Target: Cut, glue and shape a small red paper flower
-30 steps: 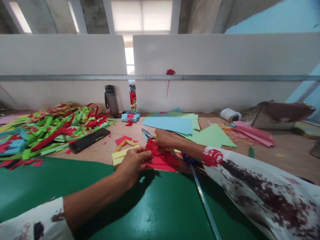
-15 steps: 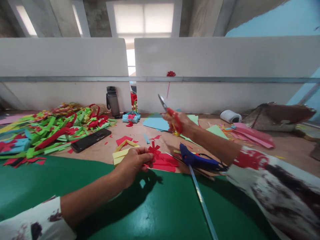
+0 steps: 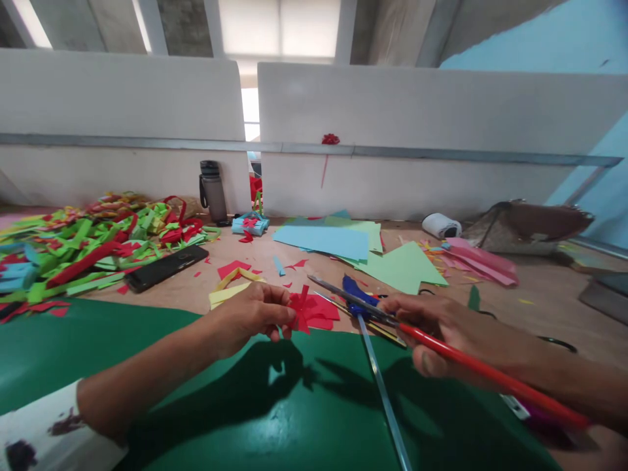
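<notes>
My left hand (image 3: 260,314) pinches a red paper flower cutout (image 3: 303,311) between thumb and fingers, just above red paper pieces (image 3: 324,317). In my right hand (image 3: 441,333) is a pair of scissors (image 3: 358,301) with red handles, seen edge-on, its blades pointing left toward the flower but apart from it. Below and behind the scissors lies a blue glue gun (image 3: 356,294), partly hidden by my right hand. A long clear glue stick (image 3: 380,386) runs from it toward the near edge. A folded yellow paper piece (image 3: 228,291) rests behind my left hand.
Green and red paper strips (image 3: 108,242) are heaped at left beside a black phone (image 3: 167,268). A grey bottle (image 3: 212,193) stands near the white panel. Blue sheets (image 3: 321,239), green sheets (image 3: 402,267), pink paper (image 3: 483,261), a white roll (image 3: 440,226) and a handbag (image 3: 530,226) lie beyond.
My right hand has come down and nearer with the scissors, which now point left above the glue gun. The left hand still holds the red flower, turned slightly.
</notes>
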A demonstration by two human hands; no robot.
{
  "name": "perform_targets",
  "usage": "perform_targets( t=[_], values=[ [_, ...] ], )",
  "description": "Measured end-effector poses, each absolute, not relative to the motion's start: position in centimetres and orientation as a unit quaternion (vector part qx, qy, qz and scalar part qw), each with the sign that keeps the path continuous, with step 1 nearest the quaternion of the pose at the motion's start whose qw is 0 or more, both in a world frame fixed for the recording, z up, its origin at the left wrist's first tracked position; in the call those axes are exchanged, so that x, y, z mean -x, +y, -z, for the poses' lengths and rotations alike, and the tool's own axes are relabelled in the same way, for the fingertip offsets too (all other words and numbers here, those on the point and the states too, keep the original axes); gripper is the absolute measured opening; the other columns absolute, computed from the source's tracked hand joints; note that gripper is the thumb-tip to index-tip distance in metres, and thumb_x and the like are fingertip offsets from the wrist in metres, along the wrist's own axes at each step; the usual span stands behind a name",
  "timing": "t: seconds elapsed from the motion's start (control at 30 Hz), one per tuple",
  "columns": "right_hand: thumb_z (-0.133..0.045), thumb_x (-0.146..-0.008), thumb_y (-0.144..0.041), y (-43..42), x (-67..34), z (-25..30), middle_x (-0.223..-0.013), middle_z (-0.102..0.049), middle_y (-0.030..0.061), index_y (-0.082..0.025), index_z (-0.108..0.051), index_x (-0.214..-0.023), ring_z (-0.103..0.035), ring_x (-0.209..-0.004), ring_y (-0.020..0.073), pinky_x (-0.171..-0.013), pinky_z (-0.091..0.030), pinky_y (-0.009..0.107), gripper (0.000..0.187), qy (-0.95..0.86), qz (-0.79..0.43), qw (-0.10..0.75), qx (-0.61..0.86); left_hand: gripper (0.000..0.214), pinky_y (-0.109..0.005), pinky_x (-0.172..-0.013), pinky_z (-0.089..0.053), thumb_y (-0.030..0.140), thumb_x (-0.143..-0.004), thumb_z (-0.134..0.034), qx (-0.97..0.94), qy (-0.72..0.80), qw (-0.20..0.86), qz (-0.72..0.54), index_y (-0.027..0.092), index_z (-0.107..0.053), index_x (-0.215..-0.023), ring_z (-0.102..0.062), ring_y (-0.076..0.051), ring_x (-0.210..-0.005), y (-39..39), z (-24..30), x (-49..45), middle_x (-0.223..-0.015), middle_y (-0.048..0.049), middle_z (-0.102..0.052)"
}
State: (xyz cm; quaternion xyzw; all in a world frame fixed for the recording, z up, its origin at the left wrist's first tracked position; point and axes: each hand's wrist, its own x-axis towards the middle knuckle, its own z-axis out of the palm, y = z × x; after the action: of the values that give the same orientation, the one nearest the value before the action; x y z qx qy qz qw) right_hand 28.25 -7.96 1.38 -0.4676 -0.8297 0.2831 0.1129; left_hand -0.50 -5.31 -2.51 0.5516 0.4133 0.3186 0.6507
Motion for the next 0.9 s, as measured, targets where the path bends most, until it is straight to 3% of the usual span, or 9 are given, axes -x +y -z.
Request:
perform_targets(
  t=[0.3,0.43,0.67,0.9],
  values=[
    [-0.067,-0.070,-0.040,-8.2,-27.6,-0.7,-0.064,-0.044,-0.0045,-0.023,-0.060,-0.094,-0.035,-0.053,0.0100,-0.048,-0.028,0.022,0.030,-0.791,-0.377,0.089,0.474,0.010,-0.022,-0.052,-0.039,0.021,-0.064,-0.067,-0.578,0.394,0.653,-0.289,0.015,-0.062,-0.058,-0.054,-0.011,-0.052,-5.5,2.8,0.6,-0.056,-0.0021,-0.061],
    [-0.068,-0.070,-0.046,-7.8,-27.4,0.0,-0.060,-0.037,-0.0065,-0.022,-0.060,-0.091,-0.030,-0.052,0.0093,-0.047,-0.024,0.022,0.033,-0.799,-0.386,0.091,0.452,0.010,-0.022,-0.053,-0.039,0.021,-0.066,-0.067,-0.584,0.391,0.655,-0.279,0.016,-0.062,-0.060,-0.054,-0.012,-0.054,-5.5,2.9,0.6,-0.057,-0.0022,-0.061],
    [-0.068,-0.068,-0.052,-7.9,-27.4,0.3,-0.066,-0.048,-0.0036,-0.021,-0.062,-0.092,-0.037,-0.057,0.0110,-0.050,-0.028,0.022,0.039,-0.801,-0.384,0.092,0.450,0.009,-0.023,-0.053,-0.039,0.021,-0.066,-0.067,-0.587,0.386,0.656,-0.278,0.016,-0.062,-0.060,-0.053,-0.011,-0.054,-5.6,2.8,0.5,-0.057,-0.0022,-0.061],
    [-0.072,-0.067,-0.040,-8.0,-27.1,0.3,-0.062,-0.048,-0.0043,-0.021,-0.063,-0.091,-0.038,-0.054,0.0102,-0.048,-0.028,0.022,0.032,-0.788,-0.388,0.088,0.469,0.008,-0.022,-0.054,-0.039,0.021,-0.067,-0.067,-0.587,0.387,0.659,-0.268,0.017,-0.063,-0.062,-0.054,-0.011,-0.056,-5.5,3.0,0.6,-0.059,-0.0014,-0.061]
  ],
)
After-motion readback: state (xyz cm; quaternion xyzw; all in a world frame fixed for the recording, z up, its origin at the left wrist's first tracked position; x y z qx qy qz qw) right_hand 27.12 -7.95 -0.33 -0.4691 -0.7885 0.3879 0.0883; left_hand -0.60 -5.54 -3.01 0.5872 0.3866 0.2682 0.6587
